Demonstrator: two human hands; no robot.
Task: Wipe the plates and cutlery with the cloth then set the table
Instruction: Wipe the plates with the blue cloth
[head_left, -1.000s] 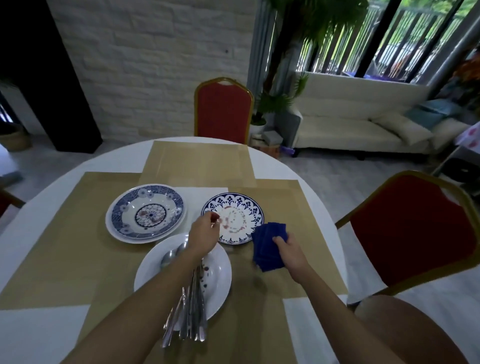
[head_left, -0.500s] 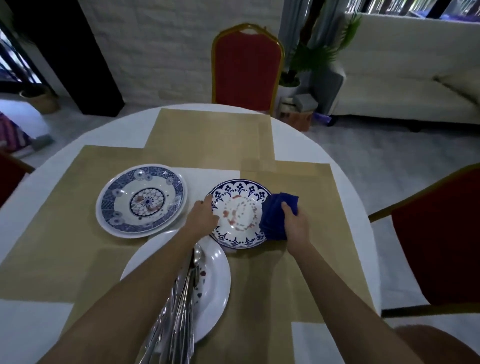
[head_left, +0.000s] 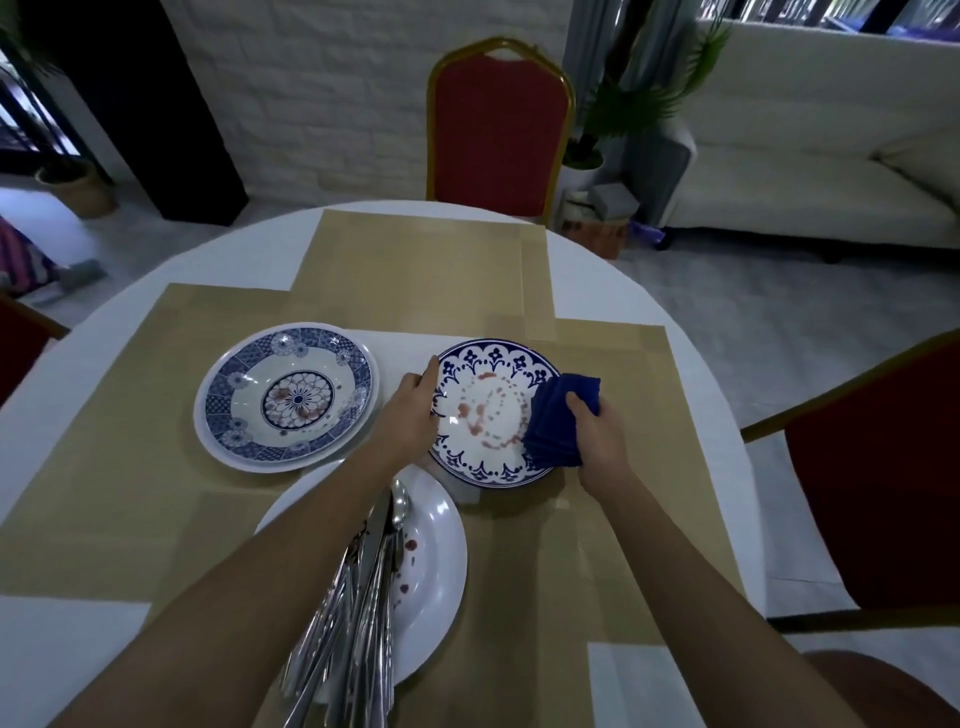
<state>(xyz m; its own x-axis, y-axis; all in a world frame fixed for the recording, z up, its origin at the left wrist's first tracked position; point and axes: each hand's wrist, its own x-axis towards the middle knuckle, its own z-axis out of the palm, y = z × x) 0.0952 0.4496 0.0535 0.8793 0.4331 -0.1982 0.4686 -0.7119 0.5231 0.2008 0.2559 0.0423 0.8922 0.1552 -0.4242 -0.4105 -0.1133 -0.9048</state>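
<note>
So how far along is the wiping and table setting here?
Nothing looks finished. In hand: the left hand steadies the stained small blue-patterned plate while the right hand presses the folded dark blue cloth onto its rim. Left: the large blue floral plate, the spotted plain white plate, the steel cutlery, then setting.

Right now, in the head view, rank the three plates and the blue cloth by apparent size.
1-2. White plate and patterned blue-rimmed plate: similar; the white is nearer and partly hidden, so unranked.
3. Stained scalloped plate.
4. Blue cloth.
</note>
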